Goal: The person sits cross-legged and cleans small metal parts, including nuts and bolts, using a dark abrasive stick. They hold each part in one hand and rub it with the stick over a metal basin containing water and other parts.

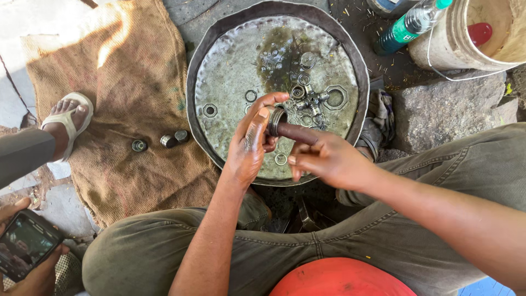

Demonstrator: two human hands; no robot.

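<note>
The left hand (pixel 249 145) grasps a small metal ring-shaped cup (pixel 275 120), thumb on one side and fingers curled round the other, its open end turned toward the right hand. The right hand (pixel 326 159) grips a dark cylindrical rod (pixel 296 132), fingers closed round its near end; the rod's far end meets the cup, though whether it sits inside cannot be told. Both hands hang just above the near edge of a wide round metal tray (pixel 219 77) lying on the ground.

Just beyond the left hand's fingertips, in the tray, lies a cross-shaped metal joint (pixel 312 100) amid a cluster of small rings and washers (pixel 298 115), wet with dark oil (pixel 276 52). A large hexagonal nut (pixel 335 97) rests just to the right of the cluster, and a smaller nut (pixel 210 110) lies off to the left of the left hand. A loose ring (pixel 280 159) lies between the two hands, lower down.

Further left of the left hand, outside the tray, three small metal cups (pixel 164 141) rest on a brown sackcloth (pixel 126 82), near another person's sandalled foot (pixel 67 121). Well beyond the right hand stand a green plastic bottle (pixel 412 24) and a pale bucket (pixel 466 41), with a grey stone (pixel 444 109) nearer. At the lower left, well apart, someone else's hands hold a phone (pixel 24 244)
</note>
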